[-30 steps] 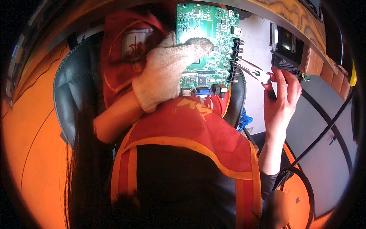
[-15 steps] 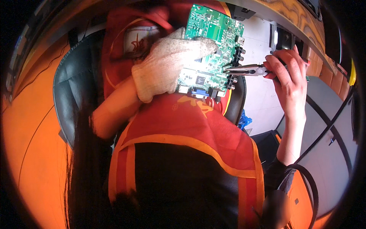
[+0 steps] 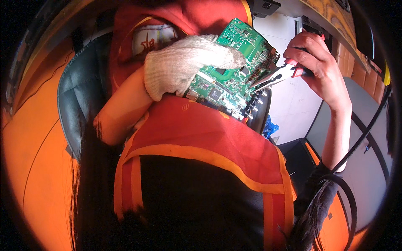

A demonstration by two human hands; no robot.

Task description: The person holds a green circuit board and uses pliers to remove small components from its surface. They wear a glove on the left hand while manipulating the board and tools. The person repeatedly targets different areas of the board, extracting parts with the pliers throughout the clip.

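My left hand [image 3: 194, 62], in a white knitted glove, is closed on a green circuit board [image 3: 240, 54], its thumb lying across the board's face. The board is held tilted above my lap, with black and metal connectors along its right and lower edges. My bare right hand [image 3: 316, 62] grips long-nose pliers [image 3: 278, 76] with red handles. Their jaw tips reach the board's right part, beside the row of connectors; whether they pinch a part is too small to tell.
A red apron [image 3: 205, 142] with orange edging covers my lap. Above right runs the wooden table edge [image 3: 335, 23]. A dark chair [image 3: 77, 92] is at left. A black cable [image 3: 364, 134] hangs at right, and a blue plastic scrap [image 3: 271, 126] lies on the floor.
The board has turned clockwise and moved slightly right and down. My right hand and the pliers have tilted, with the handles higher and the tips angled down to the left.
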